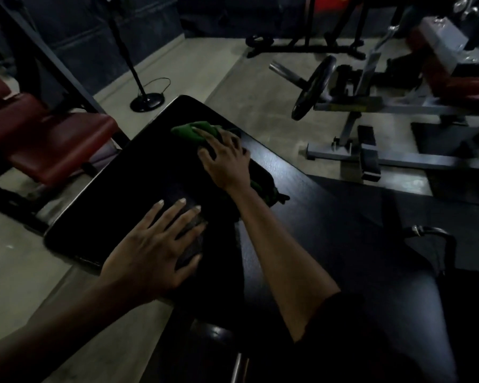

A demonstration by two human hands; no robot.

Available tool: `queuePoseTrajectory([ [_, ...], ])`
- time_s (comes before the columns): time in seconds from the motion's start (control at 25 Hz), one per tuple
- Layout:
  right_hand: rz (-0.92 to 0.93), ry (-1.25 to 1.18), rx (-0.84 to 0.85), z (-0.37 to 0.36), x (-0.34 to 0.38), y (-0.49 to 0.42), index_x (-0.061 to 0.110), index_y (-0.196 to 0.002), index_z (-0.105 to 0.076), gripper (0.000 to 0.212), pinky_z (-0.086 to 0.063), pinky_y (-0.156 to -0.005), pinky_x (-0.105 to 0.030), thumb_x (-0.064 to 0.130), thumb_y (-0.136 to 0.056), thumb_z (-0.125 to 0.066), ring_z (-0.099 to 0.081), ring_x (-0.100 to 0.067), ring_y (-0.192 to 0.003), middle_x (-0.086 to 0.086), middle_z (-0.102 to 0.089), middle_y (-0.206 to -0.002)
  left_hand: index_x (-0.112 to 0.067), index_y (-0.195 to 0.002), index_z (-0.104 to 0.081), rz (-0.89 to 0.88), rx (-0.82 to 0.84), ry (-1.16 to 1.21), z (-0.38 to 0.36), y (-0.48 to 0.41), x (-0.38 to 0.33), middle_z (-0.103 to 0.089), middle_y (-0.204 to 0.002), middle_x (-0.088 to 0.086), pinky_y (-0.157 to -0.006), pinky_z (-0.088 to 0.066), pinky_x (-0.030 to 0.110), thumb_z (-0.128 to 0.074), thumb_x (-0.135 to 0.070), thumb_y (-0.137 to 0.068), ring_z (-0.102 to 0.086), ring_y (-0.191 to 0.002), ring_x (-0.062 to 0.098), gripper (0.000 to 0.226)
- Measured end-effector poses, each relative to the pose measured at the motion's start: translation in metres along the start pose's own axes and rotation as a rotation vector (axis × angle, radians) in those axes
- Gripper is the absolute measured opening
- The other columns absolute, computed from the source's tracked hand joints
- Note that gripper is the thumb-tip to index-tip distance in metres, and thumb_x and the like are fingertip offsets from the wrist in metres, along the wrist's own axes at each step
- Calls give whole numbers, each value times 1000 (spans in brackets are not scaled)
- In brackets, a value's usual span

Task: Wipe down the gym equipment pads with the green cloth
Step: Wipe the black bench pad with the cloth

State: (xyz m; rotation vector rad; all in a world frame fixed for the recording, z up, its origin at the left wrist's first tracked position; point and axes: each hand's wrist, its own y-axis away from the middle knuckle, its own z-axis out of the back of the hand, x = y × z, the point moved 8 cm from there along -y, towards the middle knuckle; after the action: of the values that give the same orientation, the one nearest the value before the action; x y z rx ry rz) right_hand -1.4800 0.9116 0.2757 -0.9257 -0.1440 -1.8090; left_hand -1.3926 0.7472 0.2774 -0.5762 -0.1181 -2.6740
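Two hands (150,252) (227,158), green cloth (194,131), pad (138,175)

Right hand (224,158) is spread over the green cloth (194,131), pressing it onto the far end of the black bench pad (138,189). Left hand (152,250) lies flat on the near end, fingers splayed. A red padded seat (53,150) sits to the left. Across the floor on the right, a weight plate (313,87) hangs on a grey machine (385,106).
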Motion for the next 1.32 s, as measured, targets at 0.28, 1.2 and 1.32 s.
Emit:
queuePoseTrajectory([
  [0.28, -423, 7, -60, 25, -140, -7, 33, -138, -37, 45, -21, -109, -49, 41, -94, -39, -23, -26, -139, -5, -31, -150, -21, -133, -49, 0, -24, -4, -2, 1, -2, -47, -142, 6, -109, -25, 45, -33, -51, -85, -43, -133, 27, 59],
  [1.2, -366, 45, -94, 19, -9, 236, 42, -138, -33, 52, -27, -109, -43, 54, -87, -35, -30, -24, -136, 1, -33, -150, -9, -115, -64, -1, -72, 136, 11, 6, -15, -65, -120, 15, -95, -44, 55, -34, -44, -79, -59, -115, 35, 58],
  [1.32, -369, 42, -220, 12, -31, 264, 43, -136, -35, 51, -25, -108, -44, 54, -86, -34, -31, -22, -137, 2, -36, -149, -1, -117, -59, -21, -70, 216, 4, 0, -53, -64, -119, 18, -97, -43, 54, -34, -43, -79, -58, -116, 36, 63],
])
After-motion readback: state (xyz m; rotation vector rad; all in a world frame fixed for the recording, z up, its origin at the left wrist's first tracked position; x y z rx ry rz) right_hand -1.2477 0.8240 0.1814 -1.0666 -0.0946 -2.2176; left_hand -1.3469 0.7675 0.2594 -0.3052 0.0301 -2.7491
